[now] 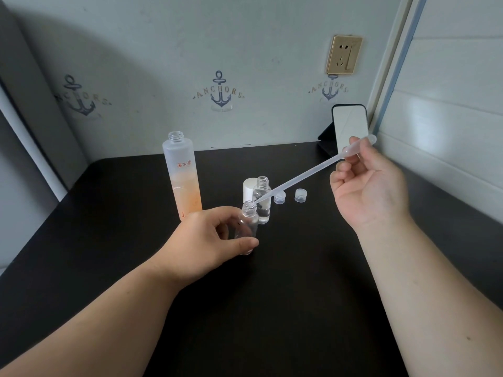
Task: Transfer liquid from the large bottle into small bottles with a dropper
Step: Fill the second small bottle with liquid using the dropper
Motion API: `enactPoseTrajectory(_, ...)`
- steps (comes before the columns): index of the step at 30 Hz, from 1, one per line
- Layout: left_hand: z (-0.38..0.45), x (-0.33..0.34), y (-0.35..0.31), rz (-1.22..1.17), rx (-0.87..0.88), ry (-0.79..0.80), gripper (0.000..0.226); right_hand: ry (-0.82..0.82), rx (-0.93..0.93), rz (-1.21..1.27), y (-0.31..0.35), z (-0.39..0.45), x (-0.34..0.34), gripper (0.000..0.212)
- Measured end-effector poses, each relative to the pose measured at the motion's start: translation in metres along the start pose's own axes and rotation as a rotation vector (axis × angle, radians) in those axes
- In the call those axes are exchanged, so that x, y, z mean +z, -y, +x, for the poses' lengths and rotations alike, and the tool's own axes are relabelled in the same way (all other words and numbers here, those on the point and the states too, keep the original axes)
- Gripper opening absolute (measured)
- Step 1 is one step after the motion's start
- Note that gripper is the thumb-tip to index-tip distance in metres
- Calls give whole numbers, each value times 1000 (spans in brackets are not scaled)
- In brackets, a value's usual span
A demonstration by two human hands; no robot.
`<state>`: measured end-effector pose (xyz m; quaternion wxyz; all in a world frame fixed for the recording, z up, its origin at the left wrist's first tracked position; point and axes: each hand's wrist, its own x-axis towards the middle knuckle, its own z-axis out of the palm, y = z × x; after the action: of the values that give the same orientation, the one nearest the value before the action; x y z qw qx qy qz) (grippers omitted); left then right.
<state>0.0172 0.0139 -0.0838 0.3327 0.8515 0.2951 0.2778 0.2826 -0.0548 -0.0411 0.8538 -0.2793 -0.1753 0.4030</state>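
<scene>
Two small clear plastic bottles stand uncapped near the middle of the dark, matte table. The near small bottle, round-shouldered with a threaded neck, sits in the grip of the left hand, thumb and fingers curled round its smooth body. The right hand pinches the soft bulb of a long, translucent, tapering dropper, which slants down toward 8 o'clock so its thin tip rests at the near bottle's mouth. Just behind, at 1 o'clock, the second small bottle holds a little clear liquid, with a white cylindrical cap touching or just beside it. At 11 o'clock stands the tall frosted large bottle, open-necked, partly filled with peach-tinted liquid. Ribbed translucent caps lie at 2 o'clock.
</scene>
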Motion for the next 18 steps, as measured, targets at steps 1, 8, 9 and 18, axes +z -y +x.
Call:
enactPoseTrajectory(1,0,0,-1,4,-1,6,27,-9,3,1,0,0,0,15)
enactPoseTrajectory(8,2,0,-1,47,-7,47,36,-52,24,4,1,-2,-1,19)
enactPoseTrajectory(9,3,0,-1,64,-15,47,38,-53,25,2,1,-2,-1,18)
enactPoseTrajectory(18,-2,-3,4,-152,14,-61,49,-55,43,19,1,-2,-2,16)
